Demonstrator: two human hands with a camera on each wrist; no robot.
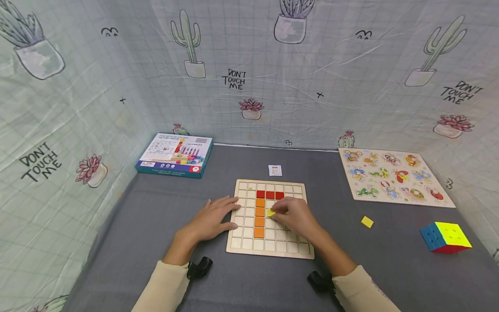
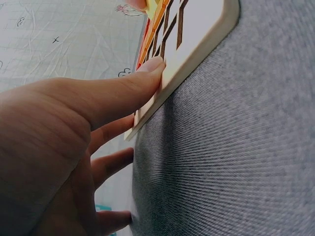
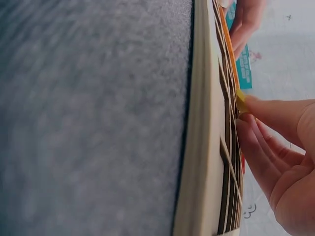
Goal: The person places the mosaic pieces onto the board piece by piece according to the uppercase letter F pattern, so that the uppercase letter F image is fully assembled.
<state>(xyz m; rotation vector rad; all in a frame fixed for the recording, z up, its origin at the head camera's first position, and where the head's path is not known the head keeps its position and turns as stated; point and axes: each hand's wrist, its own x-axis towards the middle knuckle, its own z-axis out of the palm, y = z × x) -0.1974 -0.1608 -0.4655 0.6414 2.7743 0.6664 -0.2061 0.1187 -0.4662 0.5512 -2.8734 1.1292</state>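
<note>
A wooden grid board (image 1: pixel 236 244) lies in the middle of the table. Three red tiles (image 1: pixel 270 195) form a row on it, and several orange tiles (image 1: pixel 259 211) run down in a column below the leftmost red one. My right hand (image 1: pixel 294 214) pinches a yellow square tile (image 1: pixel 270 212) over the cells just right of the orange column; the right wrist view has this tile (image 3: pixel 241 102) at the board's surface. Spread out at the board's left edge, my left hand (image 1: pixel 210 220) touches the rim with its thumb (image 2: pixel 150 69), fingers extended.
Another yellow tile (image 1: pixel 367 222) lies right of the board, near a colourful puzzle cube (image 1: pixel 446 237). Behind are an insect puzzle board (image 1: pixel 393 198) at right, a small printed card (image 1: pixel 274 170), and a flat toy box (image 1: pixel 174 154) at left. A patterned cloth (image 1: pixel 296 117) hangs behind the table.
</note>
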